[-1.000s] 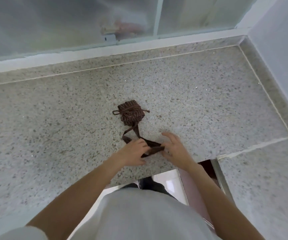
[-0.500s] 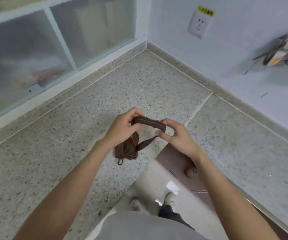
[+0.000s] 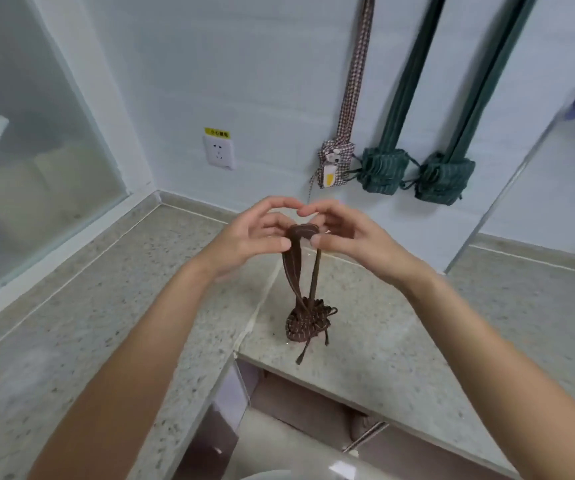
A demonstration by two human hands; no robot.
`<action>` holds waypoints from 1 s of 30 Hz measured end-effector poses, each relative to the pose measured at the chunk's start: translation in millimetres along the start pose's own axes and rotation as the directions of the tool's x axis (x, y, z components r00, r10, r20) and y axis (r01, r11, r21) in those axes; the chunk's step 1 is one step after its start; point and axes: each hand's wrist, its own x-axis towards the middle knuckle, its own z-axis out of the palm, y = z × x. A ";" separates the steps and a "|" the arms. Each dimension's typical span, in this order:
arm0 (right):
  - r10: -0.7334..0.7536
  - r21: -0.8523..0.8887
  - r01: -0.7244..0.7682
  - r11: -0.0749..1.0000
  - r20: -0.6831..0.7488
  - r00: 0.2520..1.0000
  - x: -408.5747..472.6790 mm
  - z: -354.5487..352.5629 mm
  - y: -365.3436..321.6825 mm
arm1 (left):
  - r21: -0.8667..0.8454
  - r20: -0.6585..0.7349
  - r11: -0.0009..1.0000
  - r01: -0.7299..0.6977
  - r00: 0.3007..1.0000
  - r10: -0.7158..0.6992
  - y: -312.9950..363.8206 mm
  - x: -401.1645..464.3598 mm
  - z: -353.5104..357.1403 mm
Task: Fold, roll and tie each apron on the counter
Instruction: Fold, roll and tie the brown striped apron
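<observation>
**A:** What's the setup, starting closest to the camera?

**B:** Nearest is a notch cut into the front edge of the counter [image 3: 71, 341], with glossy floor showing down through it. The counter is speckled grey stone, L-shaped, running into a corner, and a pale seam crosses it near the notch.

**A:** And the apron?

**B:** The brown apron [image 3: 308, 322] is rolled into a tight little bundle with thin light stripes. It's hanging just above the counter by the inner corner of the notch, can't tell if it's touching the stone. A couple of loose tie ends dangle off it toward the front edge. Its strap [image 3: 301, 233] loops up from the bundle to the hands.

**A:** How are the hands?

**B:** Left hand [image 3: 254, 237] pinches the left side of the strap loop between thumb and fingers. Right hand [image 3: 348, 237] does the same on the right side. Fingers curled, index tips nearly meeting above the loop.

**A:** Further back?

**B:** White wall with a socket [image 3: 219, 152] that has a yellow sticker on top. To its right three rolled bundles hang by their straps: a checked one [image 3: 336, 164], then two green ones [image 3: 384, 171] [image 3: 443, 180]. On the left, a frosted glass window [image 3: 36, 150] along the counter's far left edge, blurry shapes behind it. No real containers anywhere that I can make out.
</observation>
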 end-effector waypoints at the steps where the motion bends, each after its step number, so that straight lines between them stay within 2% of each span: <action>1: -0.016 -0.037 0.016 0.999 0.004 1.000 -3.1 -21.0 -5.0 | 0.057 -0.020 0.998 -0.019 1.000 0.020 3.9 16.2 7.9; 3: -0.074 -0.259 0.057 0.964 -0.054 0.996 -8.1 -61.5 -10.4 | 0.264 -0.116 0.964 -0.042 0.990 0.074 11.5 50.8 28.8; 4: -0.121 -0.432 0.067 0.899 -0.098 0.988 -7.8 -74.5 -9.5 | 0.366 -0.162 0.929 -0.044 0.981 0.110 14.9 63.3 37.5; 6: -0.266 -0.774 0.065 0.630 -0.136 0.954 -6.8 -104.1 -8.3 | 0.551 -0.192 0.826 -0.118 0.945 0.264 24.3 93.9 61.9; 7: -0.344 -0.878 0.054 0.475 -0.129 0.930 -4.9 -113.9 -7.6 | 0.669 -0.170 0.719 -0.187 0.904 0.393 28.6 106.0 70.7; 8: -0.403 -0.931 0.035 0.364 -0.124 0.907 -5.2 -122.5 -9.8 | 0.785 -0.108 0.570 -0.243 0.853 0.511 32.5 117.5 77.8; 9: -0.444 -0.950 0.007 0.313 -0.140 0.885 -5.9 -133.2 -11.8 | 0.853 -0.044 0.448 -0.269 0.817 0.575 36.4 130.6 85.1; 10: -0.460 -0.949 -0.029 0.314 -0.178 0.870 -7.2 -138.7 -12.5 | 0.882 -0.013 0.387 -0.271 0.804 0.594 38.5 139.5 89.9; 11: -0.456 -0.934 -0.073 0.350 -0.237 0.858 -7.1 -149.4 -12.5 | 0.882 -0.016 0.392 -0.263 0.813 0.582 42.5 153.3 96.0; 12: -0.418 -0.893 -0.100 0.439 -0.301 0.857 -8.2 -152.0 -12.3 | 0.860 -0.047 0.446 -0.247 0.832 0.552 44.0 158.6 100.0; 13: -0.348 -0.811 -0.111 0.574 -0.365 0.863 -8.3 -158.1 -12.5 | 0.813 -0.085 0.531 -0.237 0.855 0.512 46.7 167.6 103.4; 15: -0.183 -0.492 -0.072 0.867 -0.449 0.875 -11.9 -168.4 -19.5 | 0.653 -0.115 0.720 -0.235 0.909 0.401 50.8 184.5 111.7; 17: -0.087 -0.194 -0.011 0.981 -0.488 0.869 -16.9 -180.3 -28.2 | 0.477 -0.080 0.844 -0.244 0.945 0.318 53.9 197.7 117.6; 19: -0.045 -0.018 0.041 0.999 -0.498 0.866 -21.1 -192.8 -36.5 | 0.303 -0.042 0.920 -0.248 0.961 0.273 56.0 212.5 120.0; 21: -0.079 0.016 0.102 0.995 -0.514 0.854 -21.7 -202.9 -41.1 | 0.184 -0.063 0.947 -0.263 0.958 0.278 58.2 223.6 122.0; 23: -0.155 -0.072 0.137 0.988 -0.540 0.828 -19.3 -209.3 -43.7 | 0.081 -0.075 0.963 -0.259 0.961 0.265 60.6 229.9 126.6; 25: -0.249 -0.203 0.156 0.967 -0.600 0.760 -18.5 -213.0 -44.5 | 0.009 -0.037 0.970 -0.243 0.969 0.243 65.0 235.7 133.7; 28: -0.378 -0.393 0.122 0.911 -0.681 0.627 -20.5 -221.0 -46.6 | 0.032 0.032 0.952 -0.303 0.953 0.302 76.0 251.1 142.5; 30: -0.418 -0.454 0.076 0.888 -0.725 0.548 -22.6 -227.5 -50.7 | 0.083 0.096 0.937 -0.339 0.939 0.331 84.6 263.7 149.2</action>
